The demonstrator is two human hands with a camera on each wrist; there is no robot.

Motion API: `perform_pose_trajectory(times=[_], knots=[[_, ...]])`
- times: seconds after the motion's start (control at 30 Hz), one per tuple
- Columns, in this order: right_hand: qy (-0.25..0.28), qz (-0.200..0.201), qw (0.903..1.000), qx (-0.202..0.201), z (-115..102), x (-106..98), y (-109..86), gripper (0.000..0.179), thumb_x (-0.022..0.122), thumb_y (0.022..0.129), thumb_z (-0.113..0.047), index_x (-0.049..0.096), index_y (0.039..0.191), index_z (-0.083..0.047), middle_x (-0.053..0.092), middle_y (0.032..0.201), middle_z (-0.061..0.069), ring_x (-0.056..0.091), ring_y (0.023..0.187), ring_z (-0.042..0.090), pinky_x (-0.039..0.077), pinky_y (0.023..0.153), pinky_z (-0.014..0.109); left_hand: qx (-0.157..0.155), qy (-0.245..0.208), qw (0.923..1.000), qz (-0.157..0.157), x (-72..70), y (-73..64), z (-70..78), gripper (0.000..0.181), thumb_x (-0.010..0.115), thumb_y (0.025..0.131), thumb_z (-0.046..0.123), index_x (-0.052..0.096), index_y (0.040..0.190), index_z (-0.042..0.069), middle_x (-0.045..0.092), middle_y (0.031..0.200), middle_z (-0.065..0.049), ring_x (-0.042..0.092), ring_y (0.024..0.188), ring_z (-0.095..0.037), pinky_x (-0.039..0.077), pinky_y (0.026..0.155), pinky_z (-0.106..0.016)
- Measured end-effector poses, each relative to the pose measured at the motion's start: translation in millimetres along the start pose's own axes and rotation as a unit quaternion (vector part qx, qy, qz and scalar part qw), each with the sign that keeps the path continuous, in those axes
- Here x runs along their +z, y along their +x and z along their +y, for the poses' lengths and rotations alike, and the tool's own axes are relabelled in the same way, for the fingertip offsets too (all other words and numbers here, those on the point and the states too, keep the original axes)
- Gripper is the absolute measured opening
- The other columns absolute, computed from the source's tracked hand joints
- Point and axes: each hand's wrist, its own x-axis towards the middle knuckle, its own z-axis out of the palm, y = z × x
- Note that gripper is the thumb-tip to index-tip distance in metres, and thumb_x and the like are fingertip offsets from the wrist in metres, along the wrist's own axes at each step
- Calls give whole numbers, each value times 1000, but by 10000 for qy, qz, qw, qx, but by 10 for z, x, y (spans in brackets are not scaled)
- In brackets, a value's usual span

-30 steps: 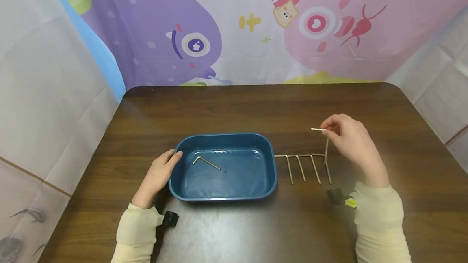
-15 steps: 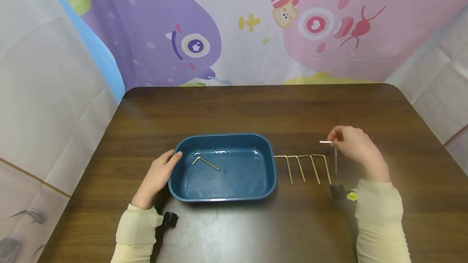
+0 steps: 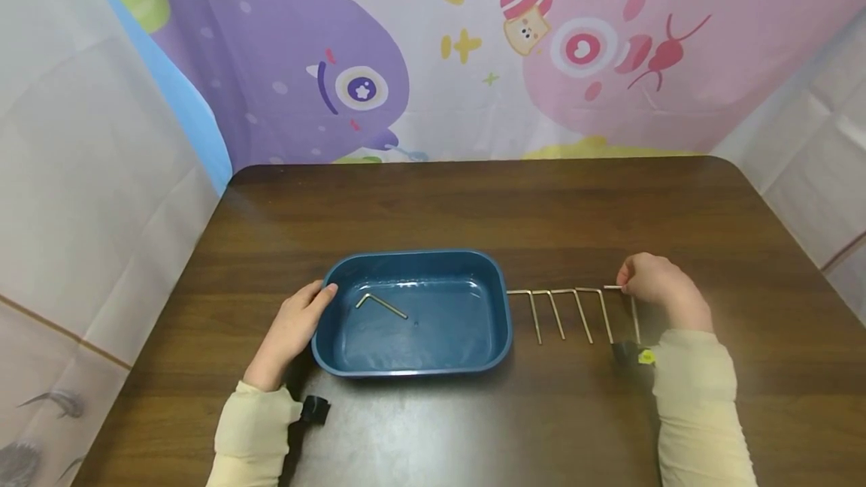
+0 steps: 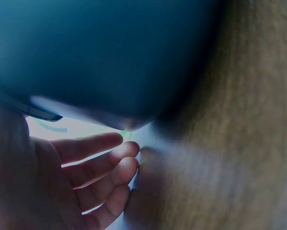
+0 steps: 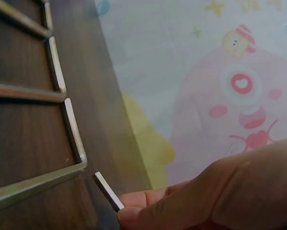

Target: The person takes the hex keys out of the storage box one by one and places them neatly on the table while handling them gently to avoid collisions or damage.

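My right hand [image 3: 666,288] pinches the short arm of an Allen key [image 3: 636,322] between thumb and fingertips, its long arm pointing toward the front. In the right wrist view, the short end of this key [image 5: 107,189] sticks out past the thumb, near the corner of the neighbouring key. Several L-shaped Allen keys [image 3: 583,316] lie in a row to the left of it on the table. A blue tray [image 3: 413,373] holds one more Allen key [image 3: 384,303]. My left hand [image 3: 291,325] holds the tray's left end, thumb over the rim, fingers outside beside the wall [image 4: 95,52].
The brown wooden table [image 3: 433,209] runs back to a cartoon-printed cloth [image 3: 460,111]. Pale cloth [image 3: 88,171] hangs on the left side as well. Black wrist bands [image 3: 314,409] show on both sleeves.
My right hand has lowered the Allen key toward the front and slightly right, bringing it to the right end of the row. The left hand stays on the tray.
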Motion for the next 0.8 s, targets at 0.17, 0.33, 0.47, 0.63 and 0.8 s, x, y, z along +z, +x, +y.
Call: perform_pose_trajectory(times=[0.17,0.33,0.47,0.63,0.8], knots=[[-80,78,9999,-95,59,30,39,4,54,80,-3,57,79,-1,54,74,9,49,68,22,38,58,30,-16,-1,10000,-14,-2,4,1,61,32,96,48,45,130,0,47,131,-21,44,121,-35,34,100,-50],[-49,46,10000,-60,68,61,58,4,53,81,-2,57,80,-1,53,74,8,48,68,21,38,58,29,-8,-23,10000,19,4,-9,-5,59,33,96,47,47,128,1,49,129,-21,45,120,-34,35,100,-50],[-6,21,10000,-25,72,72,69,4,53,81,-2,56,79,-1,53,74,8,48,68,21,37,57,29,-30,-82,10000,-5,5,-6,3,58,33,96,47,47,129,0,48,130,-22,44,120,-35,34,100,-50],[18,79,10000,-35,89,80,81,3,53,80,-1,54,78,0,52,73,8,47,67,20,36,56,28,-20,-82,10000,-2,-2,1,16,58,33,96,46,46,129,0,48,130,-22,44,121,-35,34,100,-50],[-78,147,9999,-41,74,68,69,2,53,81,-2,54,79,-1,52,73,9,48,67,22,37,56,30,-38,-91,10000,2,-13,-2,19,59,33,96,47,45,130,0,47,131,-22,43,122,-35,33,101,-50]])
